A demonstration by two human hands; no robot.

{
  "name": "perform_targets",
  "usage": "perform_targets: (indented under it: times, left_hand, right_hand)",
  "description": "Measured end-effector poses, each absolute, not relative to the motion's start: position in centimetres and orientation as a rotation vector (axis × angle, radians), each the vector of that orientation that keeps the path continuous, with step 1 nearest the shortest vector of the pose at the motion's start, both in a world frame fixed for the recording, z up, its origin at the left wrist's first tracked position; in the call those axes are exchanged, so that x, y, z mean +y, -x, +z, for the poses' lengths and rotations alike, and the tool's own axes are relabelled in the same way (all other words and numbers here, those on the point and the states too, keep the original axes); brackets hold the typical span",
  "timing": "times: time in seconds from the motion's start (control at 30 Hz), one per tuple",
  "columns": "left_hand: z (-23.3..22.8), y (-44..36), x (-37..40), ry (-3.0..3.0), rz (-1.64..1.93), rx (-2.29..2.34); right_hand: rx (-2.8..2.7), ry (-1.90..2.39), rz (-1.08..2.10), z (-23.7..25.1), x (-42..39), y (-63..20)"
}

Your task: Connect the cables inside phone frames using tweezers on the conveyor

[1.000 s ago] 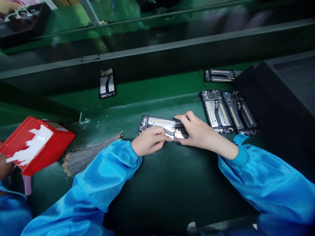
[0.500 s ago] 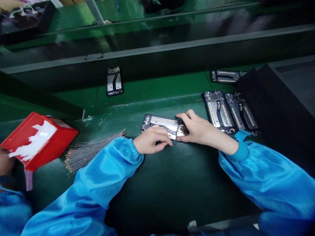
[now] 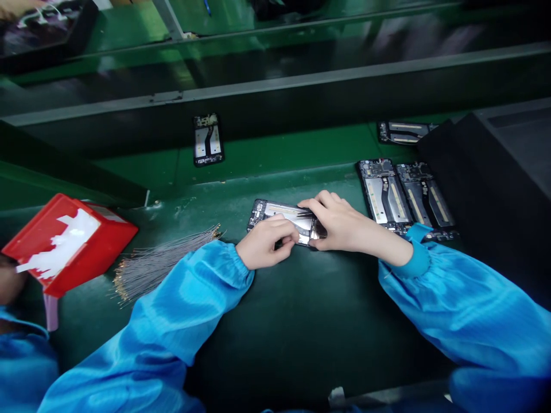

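Note:
An opened phone [image 3: 282, 211] lies lengthwise on the green bench, its silver inner plate and dark flex strip partly covered by my hands. My left hand [image 3: 269, 241] rests over its near edge, thumb and forefinger pinched together; whatever is between them is too small to make out. Across the phone's right end my right hand [image 3: 338, 223] is curled, forefinger at the far edge and thumb at the near edge. Thin dark prongs, which look like tweezers [image 3: 305, 214], stick out from under that forefinger. Left of my hands lies a bundle of thin grey cables [image 3: 159, 264] with gold-coloured ends.
Two opened phones [image 3: 383, 195] lie side by side at right, beside a black sheet [image 3: 482, 189]. Another phone [image 3: 404, 132] is behind them, and one more [image 3: 208, 140] stands farther back left. A red bin [image 3: 103, 241] tilts at left, near another person's sleeve [image 3: 26, 361].
My right forefinger has slid left along the phone's far edge, and the dark prongs show more plainly. My left fingertips have drawn in slightly. The view has shifted a little.

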State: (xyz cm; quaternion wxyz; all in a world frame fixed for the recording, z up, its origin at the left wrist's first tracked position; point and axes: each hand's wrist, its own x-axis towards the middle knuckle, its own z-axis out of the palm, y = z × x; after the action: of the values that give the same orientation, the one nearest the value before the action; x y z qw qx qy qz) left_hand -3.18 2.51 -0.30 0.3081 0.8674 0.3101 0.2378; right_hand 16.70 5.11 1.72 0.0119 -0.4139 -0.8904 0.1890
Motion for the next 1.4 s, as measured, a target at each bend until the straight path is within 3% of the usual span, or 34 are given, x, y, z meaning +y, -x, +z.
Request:
perform_targets:
  times: [0.73,1.27,1.4]
  left_hand:
    - [-0.7,2.3,2.3,-2.440,0.612,1.054]
    - [-0.2,3.6,2.8,-2.354,0.521,0.706]
    - [-0.3,3.6,2.6,-2.356,0.628,0.740]
  right_hand:
    - [-2.851,1.211,0.457,1.6,5.3,-16.5]
    - [-2.842,1.468,0.548,2.3,5.1,-15.2]
    - [-2.793,1.353,0.628,2.1,5.1,-15.8]
